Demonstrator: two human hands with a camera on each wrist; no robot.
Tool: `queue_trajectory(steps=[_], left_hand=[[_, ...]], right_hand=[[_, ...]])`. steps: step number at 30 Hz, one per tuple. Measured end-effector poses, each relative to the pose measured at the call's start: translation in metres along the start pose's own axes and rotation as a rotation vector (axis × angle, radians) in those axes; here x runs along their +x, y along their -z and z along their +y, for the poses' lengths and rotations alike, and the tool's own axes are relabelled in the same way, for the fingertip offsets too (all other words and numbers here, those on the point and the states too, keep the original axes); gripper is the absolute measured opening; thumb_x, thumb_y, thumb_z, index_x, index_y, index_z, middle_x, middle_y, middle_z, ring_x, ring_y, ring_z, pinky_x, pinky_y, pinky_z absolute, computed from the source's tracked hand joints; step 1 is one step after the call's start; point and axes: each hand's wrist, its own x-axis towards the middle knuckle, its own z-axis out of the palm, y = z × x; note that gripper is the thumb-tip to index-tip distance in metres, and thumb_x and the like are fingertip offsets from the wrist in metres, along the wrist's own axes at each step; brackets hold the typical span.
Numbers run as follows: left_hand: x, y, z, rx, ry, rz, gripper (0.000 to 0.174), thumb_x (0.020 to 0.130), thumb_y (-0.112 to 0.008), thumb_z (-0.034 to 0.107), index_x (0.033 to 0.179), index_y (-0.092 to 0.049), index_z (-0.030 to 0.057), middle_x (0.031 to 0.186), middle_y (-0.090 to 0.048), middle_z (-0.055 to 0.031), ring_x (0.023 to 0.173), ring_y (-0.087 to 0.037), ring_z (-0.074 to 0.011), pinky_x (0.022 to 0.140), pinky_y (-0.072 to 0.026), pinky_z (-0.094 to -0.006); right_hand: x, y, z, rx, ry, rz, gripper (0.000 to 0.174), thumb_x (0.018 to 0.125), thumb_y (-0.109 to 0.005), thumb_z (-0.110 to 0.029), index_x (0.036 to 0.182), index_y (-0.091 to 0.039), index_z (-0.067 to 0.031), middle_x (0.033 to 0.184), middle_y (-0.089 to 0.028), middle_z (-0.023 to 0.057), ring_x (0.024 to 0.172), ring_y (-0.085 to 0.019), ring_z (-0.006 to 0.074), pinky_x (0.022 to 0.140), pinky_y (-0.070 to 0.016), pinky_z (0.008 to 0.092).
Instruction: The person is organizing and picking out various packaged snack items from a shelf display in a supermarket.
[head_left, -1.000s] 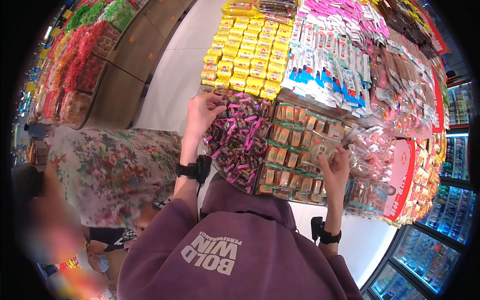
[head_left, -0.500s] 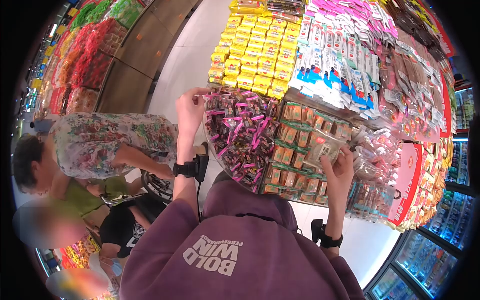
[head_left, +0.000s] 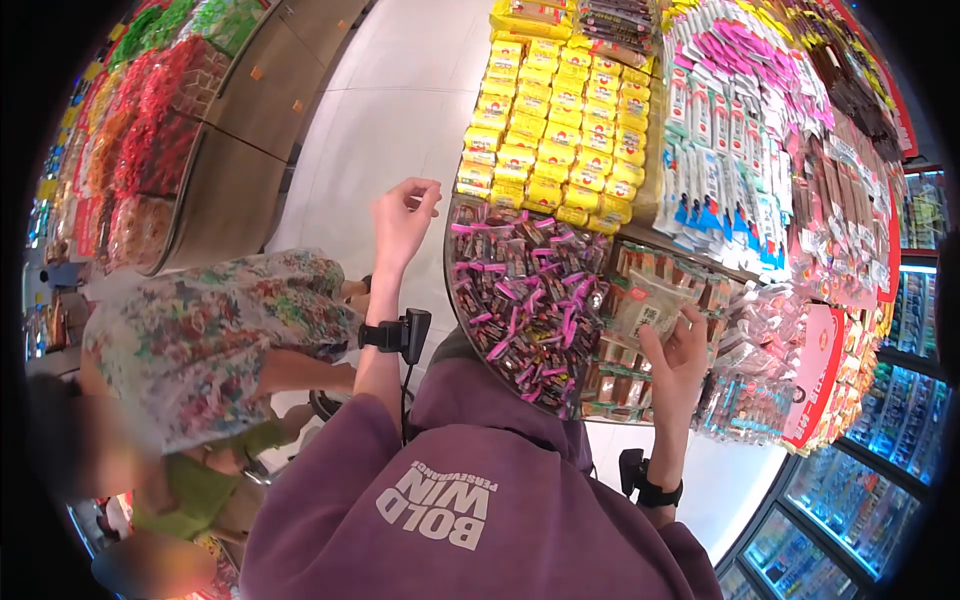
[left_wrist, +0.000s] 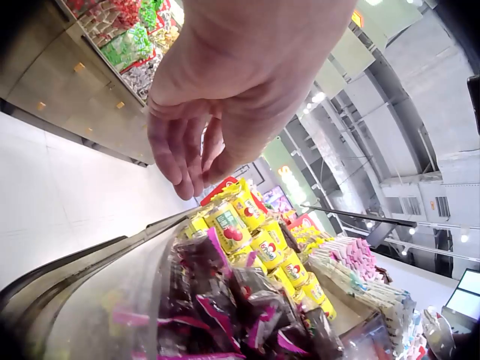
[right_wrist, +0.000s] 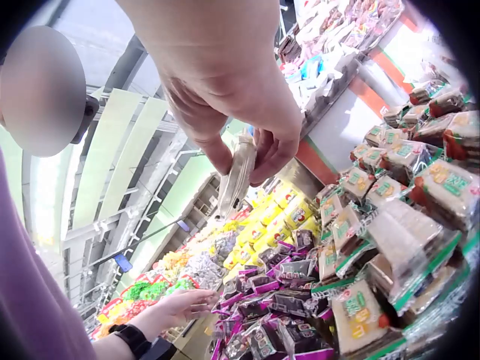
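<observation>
My right hand pinches a clear plastic snack packet with a white label, between thumb and fingers, over the green-edged snack packs. In the right wrist view the held packet appears edge-on. My left hand hovers over the floor, left of the purple-and-pink wrapped snacks, fingers loosely curled. The left wrist view shows nothing between the fingers of that hand. Beyond it sit yellow wrapped packs in rows.
The purple snacks fill a bin with a rounded clear wall. White and blue stick packets lie behind, and a red sign stands at right. At left, a person in a floral garment is near a wooden display counter.
My left hand has come off the purple snacks and now hangs beside the bin. The right hand keeps its packet. The display has shifted rightward in the head view.
</observation>
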Motion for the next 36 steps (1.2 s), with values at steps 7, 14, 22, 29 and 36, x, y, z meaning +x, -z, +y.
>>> queue_trajectory(steps=[7, 14, 22, 29, 36], left_hand=[[0.041, 0.001, -0.027, -0.082, 0.087, -0.173, 0.02, 0.093, -0.066, 0.018, 0.093, -0.07, -0.0026, 0.077, -0.071, -0.0084, 0.063, -0.067, -0.0138, 0.058, -0.0513, -0.025], [0.056, 0.003, -0.022, -0.136, 0.103, -0.128, 0.022, 0.094, -0.065, 0.018, 0.104, -0.067, -0.0018, 0.086, -0.07, -0.0076, 0.069, -0.067, -0.0133, 0.06, -0.0506, -0.0247], [0.091, -0.003, -0.012, -0.106, 0.09, -0.146, 0.022, 0.095, -0.065, 0.018, 0.106, -0.066, -0.0011, 0.089, -0.07, -0.0096, 0.069, -0.067, -0.0139, 0.059, -0.0511, -0.0253], [0.168, -0.016, -0.043, -0.177, 0.112, -0.225, 0.022, 0.098, -0.06, 0.018, 0.105, -0.064, -0.0024, 0.089, -0.071, -0.011, 0.065, -0.067, -0.0147, 0.058, -0.0523, -0.025], [0.215, -0.042, -0.035, -0.387, 0.163, -0.298, 0.046, 0.106, -0.041, 0.032, 0.13, -0.054, -0.0044, 0.122, -0.063, -0.0169, 0.103, -0.066, -0.0229, 0.078, -0.0565, -0.0327]], right_hand=[[-0.006, -0.02, -0.015, 0.067, -0.021, 0.194, 0.053, 0.09, -0.066, 0.003, 0.135, -0.039, 0.0032, 0.123, -0.061, 0.0159, 0.113, -0.059, 0.019, 0.094, -0.0486, 0.0307], [-0.015, -0.02, 0.007, 0.309, -0.027, 0.351, 0.051, 0.089, -0.067, 0.003, 0.133, -0.041, 0.0004, 0.121, -0.06, 0.0136, 0.109, -0.058, 0.0175, 0.092, -0.0476, 0.0304], [-0.018, -0.041, -0.009, 0.394, -0.101, 0.368, 0.053, 0.089, -0.063, 0.002, 0.136, -0.041, -0.0046, 0.124, -0.059, 0.0132, 0.112, -0.058, 0.0177, 0.092, -0.0476, 0.0302], [0.005, -0.104, -0.017, 0.32, -0.11, 0.368, 0.059, 0.083, -0.059, 0.003, 0.138, -0.04, -0.001, 0.137, -0.047, 0.0131, 0.125, -0.046, 0.0194, 0.1, -0.0409, 0.0303], [0.046, -0.172, -0.059, 0.231, -0.191, 0.475, 0.056, 0.085, -0.058, 0.007, 0.137, -0.041, -0.0019, 0.131, -0.055, 0.0101, 0.112, -0.055, 0.0128, 0.089, -0.0464, 0.0248]])
